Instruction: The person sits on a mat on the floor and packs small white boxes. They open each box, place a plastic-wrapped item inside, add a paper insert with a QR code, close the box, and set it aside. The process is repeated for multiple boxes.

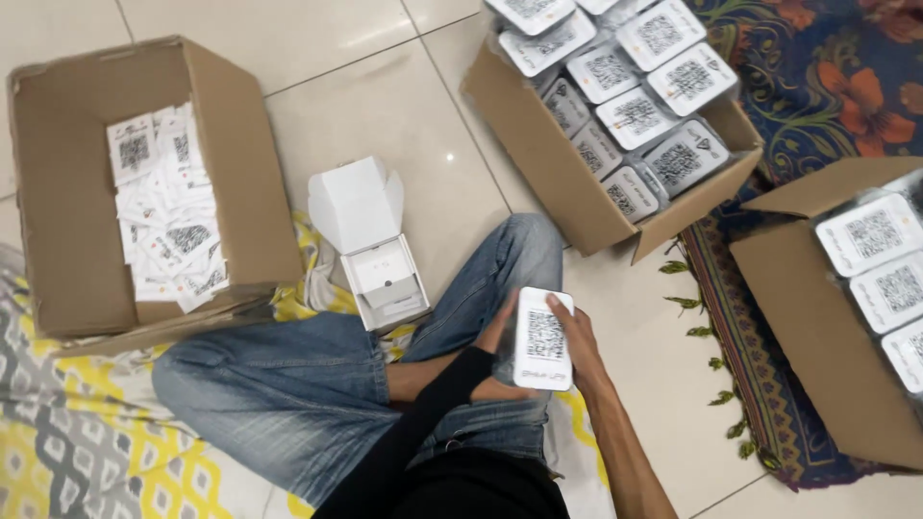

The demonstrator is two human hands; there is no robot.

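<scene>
Both hands wrapped around one flat white plastic card (544,338) with rounded corners, held over the lap in faded jeans (308,384): left hand (502,332) grips its left edge, right hand (581,348) its right. A small white cardboard box (382,269) sits flap-up on glossy floor tiles (404,115). Brown corrugated box (601,159) just ahead holds stacked bagged cards

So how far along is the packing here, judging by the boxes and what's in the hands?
Done: nothing shows as packed; the small white box on the floor stands open. In hand: both hands, left hand and right hand, hold one white coded device above the lap. Left: two cartons, one ahead and one at right, are full of wrapped devices, and the left carton holds a pile of leaflets.
</scene>
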